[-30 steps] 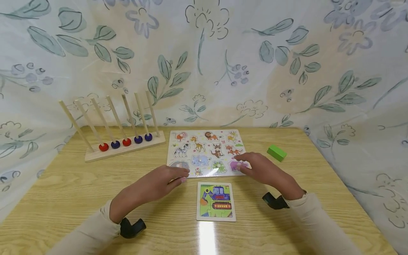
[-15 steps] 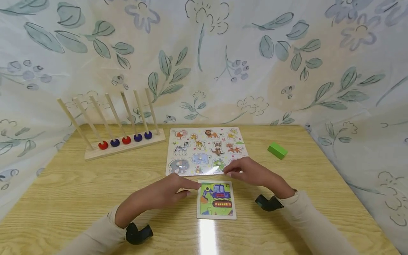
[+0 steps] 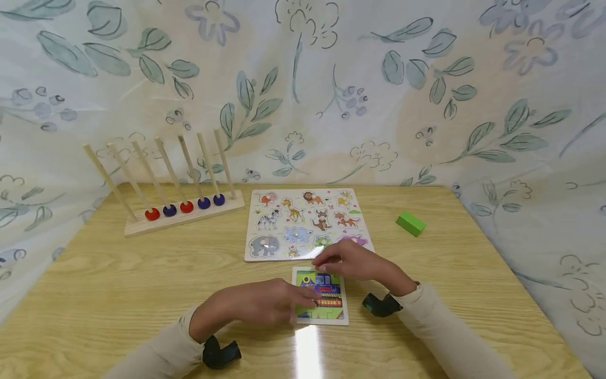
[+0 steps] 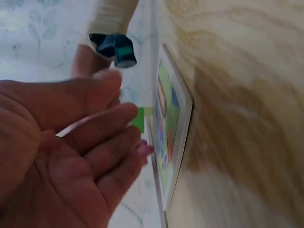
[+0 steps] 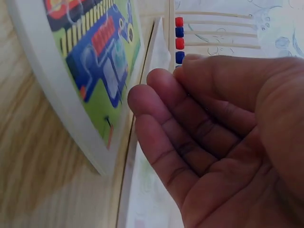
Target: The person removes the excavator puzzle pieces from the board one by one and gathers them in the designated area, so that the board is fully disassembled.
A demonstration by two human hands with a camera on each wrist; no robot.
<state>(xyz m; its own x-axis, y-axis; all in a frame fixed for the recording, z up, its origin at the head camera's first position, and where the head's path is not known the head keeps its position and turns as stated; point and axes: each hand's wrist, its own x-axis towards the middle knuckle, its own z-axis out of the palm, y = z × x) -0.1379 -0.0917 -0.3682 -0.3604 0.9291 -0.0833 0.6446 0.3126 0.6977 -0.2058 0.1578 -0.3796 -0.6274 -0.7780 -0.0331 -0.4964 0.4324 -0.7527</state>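
Observation:
A small square jigsaw puzzle point(image 3: 326, 310) with a blue excavator picture in a pale frame lies flat on the table. My left hand point(image 3: 267, 302) hovers over its left part, fingers loosely extended and holding nothing; the left wrist view shows the palm apart from the frame. At the puzzle's far edge is my right hand point(image 3: 355, 260), its fingers slightly bent with nothing between them in the right wrist view. Whether its fingertips touch the puzzle I cannot tell. Just beyond lies an animal peg puzzle board point(image 3: 307, 221), its near right corner partly behind the right hand.
At the back left stands a wooden rod stand point(image 3: 189, 216) with upright rods and red and blue beads. A green block point(image 3: 411, 223) lies on the right of the wooden table point(image 3: 156, 284). A floral cloth point(image 3: 303, 105) hangs behind.
Both hands have come off the animal board toward the excavator puzzle. My left hand moved right and nearer, over that puzzle; my right hand moved left to its far edge.

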